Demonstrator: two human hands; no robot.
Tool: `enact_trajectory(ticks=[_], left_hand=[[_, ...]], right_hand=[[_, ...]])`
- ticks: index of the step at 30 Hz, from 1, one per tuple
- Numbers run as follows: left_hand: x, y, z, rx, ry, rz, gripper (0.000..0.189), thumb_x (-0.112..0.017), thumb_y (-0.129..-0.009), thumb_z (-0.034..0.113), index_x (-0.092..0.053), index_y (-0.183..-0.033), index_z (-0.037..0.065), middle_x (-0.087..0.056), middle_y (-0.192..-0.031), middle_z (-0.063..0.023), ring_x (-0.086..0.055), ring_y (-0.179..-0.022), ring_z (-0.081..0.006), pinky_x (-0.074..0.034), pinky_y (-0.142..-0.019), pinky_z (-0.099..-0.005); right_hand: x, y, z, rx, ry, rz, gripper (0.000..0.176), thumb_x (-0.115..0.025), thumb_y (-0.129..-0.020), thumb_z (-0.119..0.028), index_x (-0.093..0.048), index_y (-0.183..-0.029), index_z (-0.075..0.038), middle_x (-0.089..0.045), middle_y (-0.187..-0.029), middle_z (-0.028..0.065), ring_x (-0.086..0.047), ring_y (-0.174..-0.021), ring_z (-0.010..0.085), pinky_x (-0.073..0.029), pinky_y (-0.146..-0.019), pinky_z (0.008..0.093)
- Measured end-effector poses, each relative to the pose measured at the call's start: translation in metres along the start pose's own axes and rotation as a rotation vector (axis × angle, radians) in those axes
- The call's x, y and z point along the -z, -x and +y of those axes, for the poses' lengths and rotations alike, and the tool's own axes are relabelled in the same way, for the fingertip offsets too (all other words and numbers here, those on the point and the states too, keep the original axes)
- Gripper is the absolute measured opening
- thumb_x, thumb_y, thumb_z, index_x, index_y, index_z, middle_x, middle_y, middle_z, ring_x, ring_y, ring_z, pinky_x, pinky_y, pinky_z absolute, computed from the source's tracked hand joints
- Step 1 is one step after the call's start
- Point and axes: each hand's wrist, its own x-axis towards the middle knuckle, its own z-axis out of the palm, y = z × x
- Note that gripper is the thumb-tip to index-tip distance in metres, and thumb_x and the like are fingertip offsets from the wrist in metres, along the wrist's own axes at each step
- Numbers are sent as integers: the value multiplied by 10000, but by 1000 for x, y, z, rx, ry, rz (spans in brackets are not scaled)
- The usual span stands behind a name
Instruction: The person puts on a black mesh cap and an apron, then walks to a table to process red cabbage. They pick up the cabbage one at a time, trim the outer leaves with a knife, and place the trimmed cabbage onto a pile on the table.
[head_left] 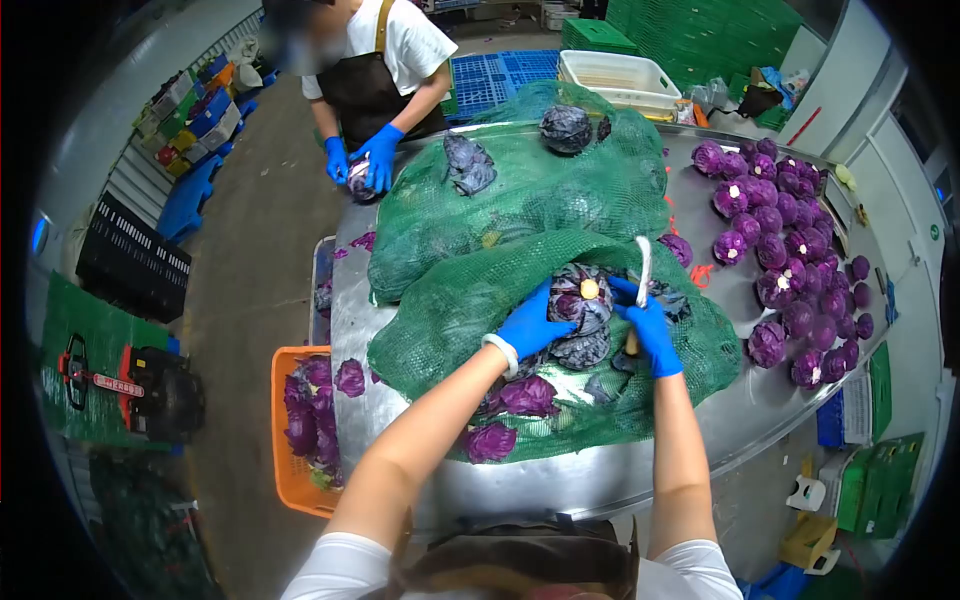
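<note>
A red cabbage (580, 300) with a pale cut stem facing up sits at the mouth of the nearer green mesh sack (450, 320). My left hand (537, 322), in a blue glove, curls around the cabbage's left side. On the other side my right hand (650, 325), also gloved, is closed on a knife (643, 268), its blade pointing up and its wooden handle showing below the fingers. Dark outer leaves surround the cabbage. Loose purple leaves (527, 396) lie on the net just in front of my left wrist.
A second full mesh sack (530, 200) lies behind. Many trimmed cabbages (775, 225) cover the right of the metal table (430, 490). An orange crate (283, 445) of leaves stands at the left edge. Across the table, a person's gloved hands (372, 160) hold another cabbage.
</note>
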Motion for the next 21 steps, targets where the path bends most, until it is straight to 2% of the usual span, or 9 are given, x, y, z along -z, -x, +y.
enact_trajectory(ticks=[3,5,8,10,11,14,15,18,21], left_hand=[[-24,-8,-15,-22,260,83,1071,-839,-753,270,-183,-1543,-35,-257,-1573,-278,-283,-1464,-337,-263,-1195,-396],[-29,6,-13,-21,291,121,1046,-860,-724,241,-248,-1549,40,-338,-1490,-223,-335,-1405,-334,-271,-1191,-413],[5,65,52,-146,173,188,949,-876,-707,264,-384,-1507,132,-388,-1331,-169,-397,-1306,-347,-327,-1143,-441],[31,118,85,-124,63,207,1009,-914,-644,305,-401,-1481,76,-371,-1402,-180,-383,-1339,-347,-314,-1146,-429],[36,146,88,-119,-6,220,1056,-929,-618,313,-384,-1486,60,-361,-1438,-178,-374,-1359,-335,-304,-1156,-425],[31,230,59,105,409,142,1195,-957,-568,270,-282,-1528,45,-370,-1508,-147,-393,-1380,-273,-319,-1159,-416],[33,257,57,187,502,175,1172,-961,-573,269,-300,-1516,49,-419,-1446,-148,-445,-1329,-279,-370,-1128,-420],[12,335,18,340,516,360,1110,-953,-586,226,-329,-1485,43,-447,-1416,-146,-472,-1298,-269,-399,-1108,-406],[-16,395,-24,429,294,500,1077,-953,-570,224,-349,-1440,30,-437,-1389,-154,-485,-1269,-280,-413,-1092,-403]], right_hand=[[-17,13,6,57,-106,9,692,-561,-760,-31,-465,-1443,31,-519,-1449,126,-510,-1303,223,-377,-1099,333],[-29,20,10,124,-64,57,687,-561,-752,-38,-478,-1429,40,-522,-1446,128,-505,-1311,227,-357,-1119,334],[-38,67,-11,44,-320,31,638,-578,-746,-127,-534,-1353,65,-604,-1326,140,-594,-1187,221,-455,-1033,342],[-56,115,-8,-116,-528,-28,574,-598,-737,-147,-585,-1275,54,-667,-1193,123,-660,-1047,218,-522,-956,351],[-68,143,11,-167,-624,-64,682,-590,-723,-152,-509,-1370,47,-636,-1249,146,-638,-1109,245,-501,-997,383],[-112,207,19,-374,-426,-155,607,-625,-710,-93,-574,-1302,25,-658,-1192,74,-631,-1073,192,-491,-961,331],[-122,220,35,-381,-346,-279,619,-609,-774,-28,-516,-1383,31,-661,-1144,52,-631,-1007,151,-507,-906,292],[-153,255,39,-528,-101,-443,603,-709,-844,-82,-505,-1410,-47,-683,-1027,75,-651,-867,147,-544,-782,332],[-165,284,55,-219,461,-360,410,-682,-887,-126,-574,-1280,-81,-678,-891,68,-668,-791,165,-542,-736,334]])
